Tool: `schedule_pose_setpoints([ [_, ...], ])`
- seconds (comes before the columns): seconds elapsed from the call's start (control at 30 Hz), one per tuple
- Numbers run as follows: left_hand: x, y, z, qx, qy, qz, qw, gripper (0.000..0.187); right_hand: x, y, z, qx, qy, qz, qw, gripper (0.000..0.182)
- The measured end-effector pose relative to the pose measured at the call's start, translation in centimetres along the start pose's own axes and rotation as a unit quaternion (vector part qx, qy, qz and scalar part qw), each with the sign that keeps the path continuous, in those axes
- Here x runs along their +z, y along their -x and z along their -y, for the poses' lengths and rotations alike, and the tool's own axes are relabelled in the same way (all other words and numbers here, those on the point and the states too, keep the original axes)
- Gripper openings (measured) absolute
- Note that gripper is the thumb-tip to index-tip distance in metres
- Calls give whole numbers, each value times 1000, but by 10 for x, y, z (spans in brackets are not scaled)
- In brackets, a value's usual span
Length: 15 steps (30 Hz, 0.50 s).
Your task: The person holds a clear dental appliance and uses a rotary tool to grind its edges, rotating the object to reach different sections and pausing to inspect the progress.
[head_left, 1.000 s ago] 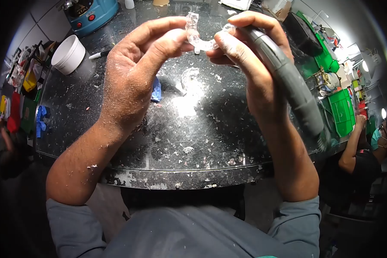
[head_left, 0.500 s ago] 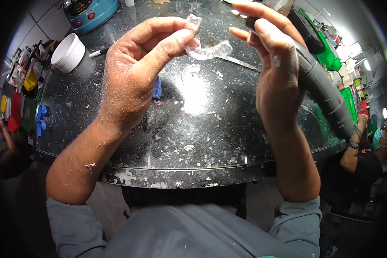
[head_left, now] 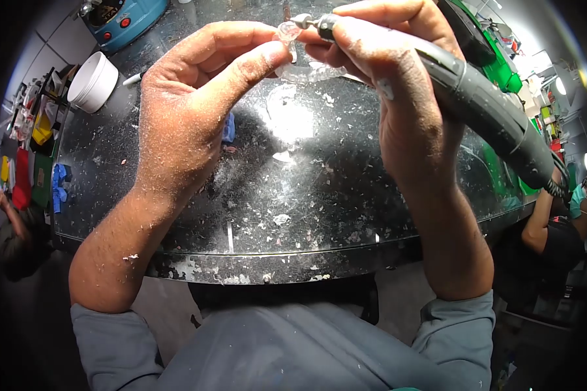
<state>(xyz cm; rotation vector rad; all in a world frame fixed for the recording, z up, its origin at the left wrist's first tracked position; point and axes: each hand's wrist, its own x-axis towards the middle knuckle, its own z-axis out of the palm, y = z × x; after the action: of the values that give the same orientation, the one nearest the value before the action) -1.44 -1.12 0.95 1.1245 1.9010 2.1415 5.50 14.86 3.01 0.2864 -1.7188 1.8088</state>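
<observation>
Between thumb and fingers, my left hand (head_left: 186, 111) pinches a clear, U-shaped dental splint (head_left: 312, 74). White dust coats the skin of this hand. My right hand (head_left: 407, 85) is wrapped around a dark grey rotary handpiece (head_left: 481, 94), whose cable runs off to the right. The handpiece's pointed bur (head_left: 301, 21) is right at the upper end of the splint, close to my left fingertips. Some right fingers are partly hidden behind the handpiece and reach near the splint's right side.
White shavings are scattered over the black worktop (head_left: 287, 195). A blue machine (head_left: 134, 19), white tub (head_left: 92, 83) and marker (head_left: 132, 79) stand or lie at left. Green bins (head_left: 502, 68) line the right side. Another person's arm (head_left: 542, 218) shows at far right.
The handpiece has moved left and its bur now meets the splint's upper end. Both hands have come together, and the splint has turned. The view has shifted slightly.
</observation>
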Motion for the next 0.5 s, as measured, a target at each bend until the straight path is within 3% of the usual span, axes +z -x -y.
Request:
schedule_pose_setpoints([
  [0.5,5,4,-6,-10,-10,-34,999,14,8,-2,-7,-29,-56,-29,998,30],
])
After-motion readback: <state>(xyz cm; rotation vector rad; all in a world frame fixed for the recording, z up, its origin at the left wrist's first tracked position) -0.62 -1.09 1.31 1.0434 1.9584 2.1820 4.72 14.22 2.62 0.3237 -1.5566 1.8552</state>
